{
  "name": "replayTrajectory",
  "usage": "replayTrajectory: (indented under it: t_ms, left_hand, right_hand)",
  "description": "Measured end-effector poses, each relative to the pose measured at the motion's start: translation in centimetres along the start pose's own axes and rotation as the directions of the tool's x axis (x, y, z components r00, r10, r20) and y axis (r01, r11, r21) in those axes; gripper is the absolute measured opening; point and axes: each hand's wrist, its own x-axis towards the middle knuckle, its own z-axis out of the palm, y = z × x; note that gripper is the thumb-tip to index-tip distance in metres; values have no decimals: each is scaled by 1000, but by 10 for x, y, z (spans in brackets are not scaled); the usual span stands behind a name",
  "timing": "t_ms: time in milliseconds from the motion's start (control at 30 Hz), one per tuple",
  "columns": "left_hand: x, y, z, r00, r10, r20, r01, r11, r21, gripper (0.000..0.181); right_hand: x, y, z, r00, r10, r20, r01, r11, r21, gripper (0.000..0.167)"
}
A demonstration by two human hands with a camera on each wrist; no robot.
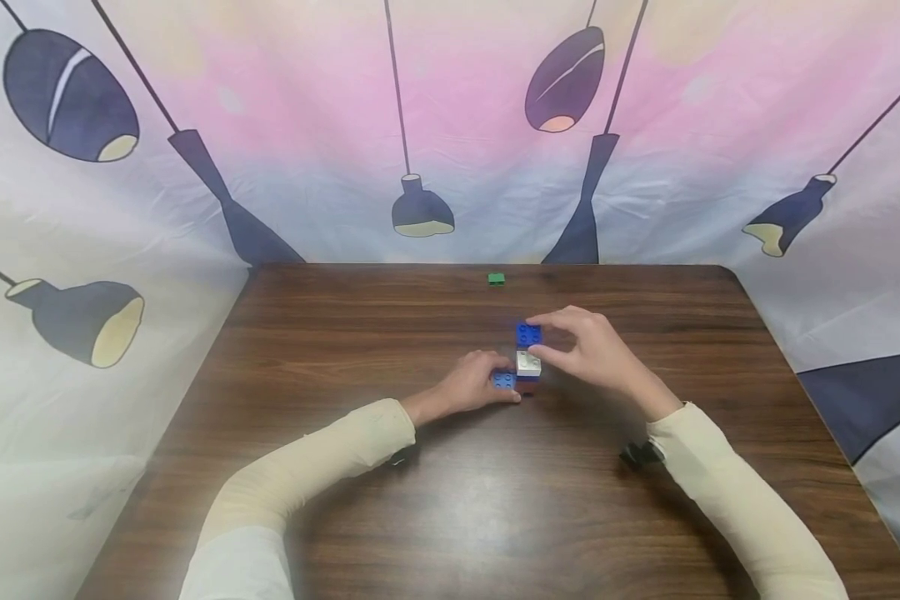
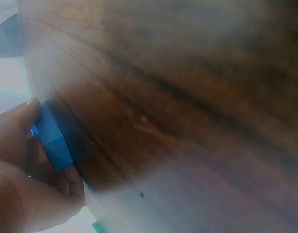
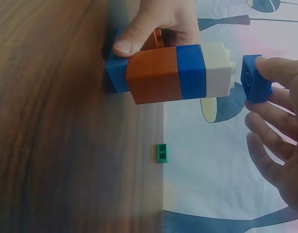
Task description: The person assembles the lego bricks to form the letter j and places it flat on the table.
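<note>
A short tower of toy building bricks stands on the table. In the right wrist view it has a lighter blue brick (image 3: 118, 73) at its foot, then orange-brown bricks (image 3: 153, 75), a blue brick (image 3: 191, 72) and a white brick (image 3: 218, 70) on top. My left hand (image 1: 465, 382) grips the tower low down, its thumb and fingers around the lighter blue brick, which also shows in the left wrist view. Between thumb and fingertips, my right hand (image 1: 592, 346) pinches a dark blue brick (image 1: 528, 334). A small gap separates that brick from the white one's studs.
A small green brick (image 1: 496, 279) lies near the table's far edge. The brown wooden table (image 1: 465, 500) meets a cloth backdrop (image 1: 480, 108) printed with lamps behind and at the sides. Under the right sleeve a black device (image 1: 640, 454) shows.
</note>
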Motion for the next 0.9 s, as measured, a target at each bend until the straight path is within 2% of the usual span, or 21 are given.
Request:
replayTrajectory:
  t_ms: [400, 900]
  left_hand:
    - [-1, -1, 0, 1000, 1, -6, -1, 1000, -3, 49]
    - [-1, -1, 0, 1000, -6, 6, 6, 1000, 0, 49]
  right_hand:
    - [-12, -1, 5, 1000, 24, 20, -24, 1000, 1, 39]
    - [-17, -2, 8, 998, 34, 56, -33, 999, -20, 40]
